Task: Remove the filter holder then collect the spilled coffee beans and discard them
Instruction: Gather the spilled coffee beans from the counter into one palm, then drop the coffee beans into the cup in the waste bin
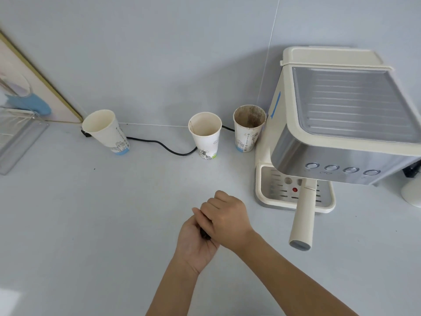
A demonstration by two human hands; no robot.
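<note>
Cupped palm-up, our left hand (195, 245) holds a small dark clump of coffee beans (204, 234); our right hand (227, 218) lies over it, fingers curled together and touching the left palm, so we cannot tell whether it pinches any beans itself. Both hands hover above the white counter (91, 224), just left of the espresso machine (341, 124). We note the filter holder (304, 215) seated in the machine, its cream handle pointing toward us over the drip tray (273, 190). Three paper cups stand along the wall: the left cup (106, 131) tilted, the middle cup (205, 134) upright, the stained cup (248, 127) beside the machine. One dark speck (94, 169) lies alone on the counter.
</note>
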